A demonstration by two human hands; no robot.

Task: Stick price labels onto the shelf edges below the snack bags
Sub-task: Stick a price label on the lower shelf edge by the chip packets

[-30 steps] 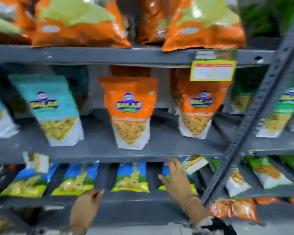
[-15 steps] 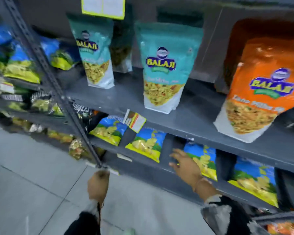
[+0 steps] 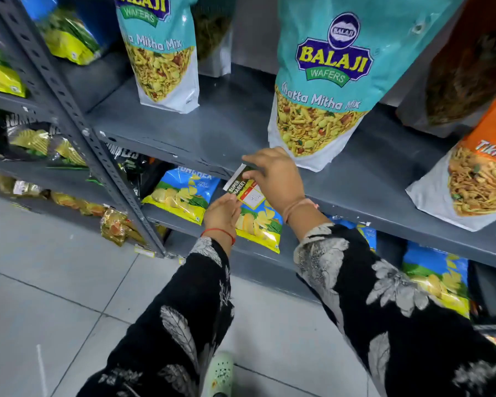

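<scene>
A price label (image 3: pixel 245 189) with a dark "SUPER MARKET" band and a yellow and red panel hangs tilted at the front edge of the grey shelf (image 3: pixel 201 164). My right hand (image 3: pixel 275 179) pinches its top edge with thumb and fingers. My left hand (image 3: pixel 222 214) holds its lower edge from below. Two teal Balaji snack bags stand on that shelf: one (image 3: pixel 321 81) just above my right hand, another (image 3: pixel 161 53) further left. An orange snack bag (image 3: pixel 476 181) stands at the right.
Blue and yellow chip bags (image 3: pixel 184 193) lie on the lower shelf under the label. A perforated grey upright (image 3: pixel 69 110) divides this rack from the one at left, which holds more snack packs. Grey floor tiles (image 3: pixel 55 282) and my pale green shoe (image 3: pixel 219 373) are below.
The view swung left and drew closer to the shelf. Both hands came up from below and took hold of the tilted label on the shelf edge.
</scene>
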